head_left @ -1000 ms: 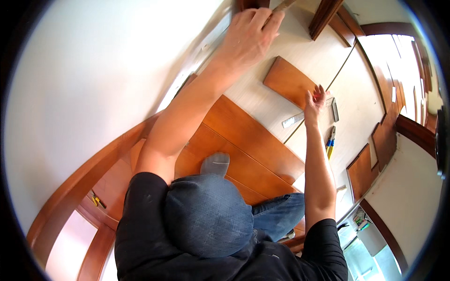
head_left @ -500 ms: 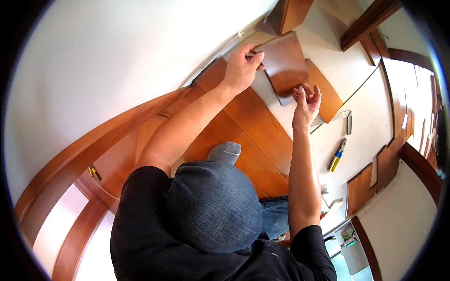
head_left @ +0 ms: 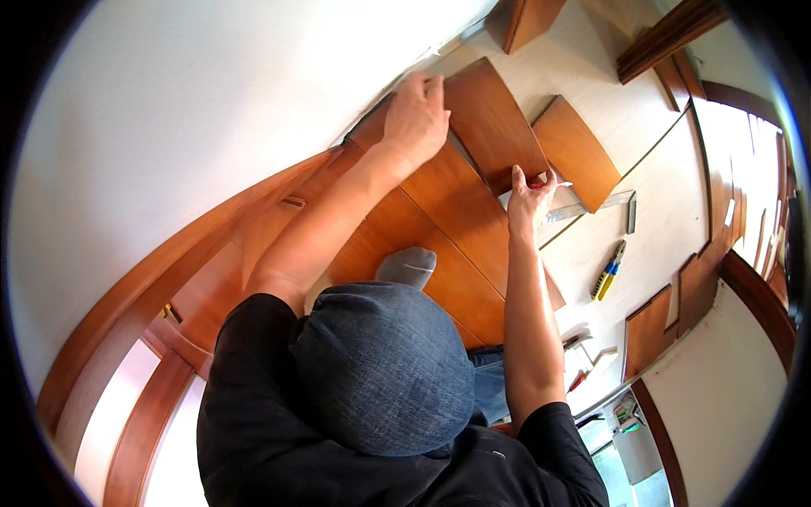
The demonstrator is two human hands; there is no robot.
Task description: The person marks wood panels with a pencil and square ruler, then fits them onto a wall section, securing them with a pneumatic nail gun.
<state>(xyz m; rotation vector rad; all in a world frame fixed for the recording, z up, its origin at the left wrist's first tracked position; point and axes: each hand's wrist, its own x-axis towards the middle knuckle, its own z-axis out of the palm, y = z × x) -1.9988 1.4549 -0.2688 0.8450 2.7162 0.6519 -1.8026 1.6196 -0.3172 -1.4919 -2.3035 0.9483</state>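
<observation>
A short brown floorboard [head_left: 494,122] lies slanting beside the wall, one end against the laid floorboards [head_left: 439,203]. My left hand [head_left: 416,122] is at its left edge by the wall, fingers stretched out and slightly blurred, gripping nothing that I can see. At the near right end of the short board, my right hand [head_left: 532,198] rests its thumb on the corner. A slim red pen or pencil [head_left: 553,185] with a pale tip is held between that hand's fingers. Another cut floorboard piece [head_left: 579,152] lies just to the right.
A metal try square [head_left: 629,211] and yellow-and-blue pliers [head_left: 608,270] lie on the pale subfloor [head_left: 659,228] to the right. More brown boards [head_left: 649,334] lie farther right. The white wall [head_left: 211,110] borders the left. A wooden post [head_left: 528,21] stands at the far end.
The short floorboard has gone from held up and tilted to lying lower, nearer the laid boards. My left hand has let go of its corner and shifted left; my right hand has moved slightly left and nearer.
</observation>
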